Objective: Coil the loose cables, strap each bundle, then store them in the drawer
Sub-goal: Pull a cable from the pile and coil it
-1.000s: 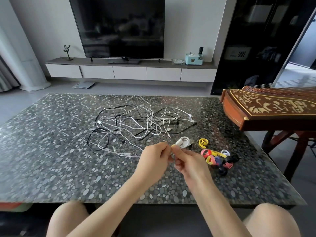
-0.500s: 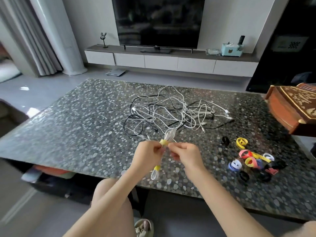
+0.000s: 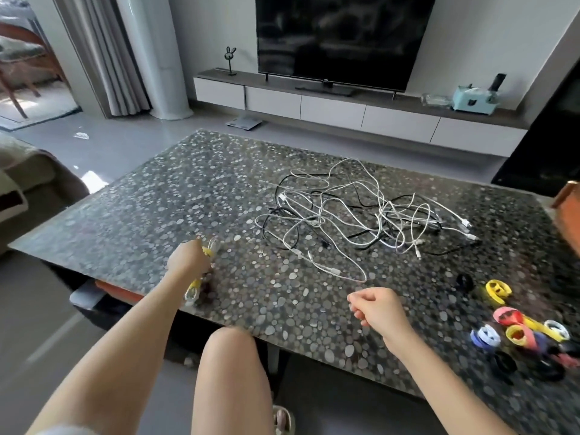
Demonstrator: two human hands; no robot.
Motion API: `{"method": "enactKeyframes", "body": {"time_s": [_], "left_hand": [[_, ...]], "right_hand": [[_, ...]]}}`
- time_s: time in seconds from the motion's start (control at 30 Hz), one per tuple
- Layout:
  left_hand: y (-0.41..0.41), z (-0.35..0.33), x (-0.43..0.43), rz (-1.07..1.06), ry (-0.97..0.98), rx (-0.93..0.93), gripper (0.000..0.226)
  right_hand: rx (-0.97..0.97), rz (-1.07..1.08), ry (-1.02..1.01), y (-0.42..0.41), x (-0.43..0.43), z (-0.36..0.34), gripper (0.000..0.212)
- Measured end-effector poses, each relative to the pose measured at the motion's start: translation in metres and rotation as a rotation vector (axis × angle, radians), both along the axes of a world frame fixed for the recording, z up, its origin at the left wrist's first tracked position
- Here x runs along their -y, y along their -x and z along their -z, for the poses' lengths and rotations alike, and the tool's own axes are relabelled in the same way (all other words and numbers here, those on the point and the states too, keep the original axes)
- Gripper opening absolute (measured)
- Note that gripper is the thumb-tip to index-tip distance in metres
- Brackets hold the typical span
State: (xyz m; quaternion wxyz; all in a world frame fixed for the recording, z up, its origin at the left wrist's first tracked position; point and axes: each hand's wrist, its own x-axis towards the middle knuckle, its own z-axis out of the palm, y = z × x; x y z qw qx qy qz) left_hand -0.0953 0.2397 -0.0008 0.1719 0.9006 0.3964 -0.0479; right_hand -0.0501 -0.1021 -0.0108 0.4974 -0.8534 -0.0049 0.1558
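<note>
Bundle (image 3: 193, 291) of white cable, largely hidden by the left hand (image 3: 188, 263) that grips it. One blurred loop shows above the knuckles and another below the wrist, with a yellow strap (image 3: 207, 252) at the grip. How many turns the coil has cannot be made out. The hand is held over the near left part of the table (image 3: 150, 215), knuckles toward the camera, fingers curled round the bundle.

Loose cables (image 3: 361, 215), white and black, lie in one tangle on the middle of the table, well apart from the bundle. Where strands cross, single cables cannot be told apart. Spare straps (image 3: 521, 332) in yellow, pink, blue, white and black are heaped near the right edge. The lowest ones are blurred, and the heap runs out of view at the right.

A wooden object (image 3: 568, 199) is cut off by the right border. On the shelf below the TV (image 3: 339, 39) stands a pale blue box (image 3: 470, 100). Its contents cannot be made out.

Right hand (image 3: 375, 306) is raised over the near middle of the table, between the tangle and the table's front edge. Its fingers are curled inward, the thumb lies against the forefinger, and nothing is seen in it. A bare knee (image 3: 232, 356) shows below the table edge between the forearms.
</note>
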Motion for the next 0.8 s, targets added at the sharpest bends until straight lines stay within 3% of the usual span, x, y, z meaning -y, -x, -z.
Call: {"method": "enactKeyframes", "body": {"time_s": [0.13,0.3,0.43,0.53,0.67,0.8], "left_hand": [[-0.01,0.006,0.01,-0.026,-0.187,0.02,0.021],[-0.033,0.007,0.062,0.112,-0.353,0.194,0.027],[-0.045,0.016,0.106,0.356,-0.26,0.333,0.027],[-0.051,0.021,0.131,0.532,-0.183,0.349,0.029],[-0.05,0.021,0.151,0.695,-0.126,0.342,0.051],[-0.046,-0.008,0.182,0.838,0.026,0.548,0.049]], "right_hand": [[0.234,-0.086,0.259,-0.016,0.002,0.007,0.013],[0.543,-0.228,0.682,-0.044,-0.015,0.019,0.04],[0.589,-0.358,0.971,-0.053,-0.023,0.031,0.019],[0.629,-0.338,0.882,-0.048,-0.012,0.037,0.021],[0.747,-0.217,0.479,-0.031,0.01,0.007,0.018],[0.942,-0.252,0.39,-0.023,0.03,-0.055,0.004]]}}
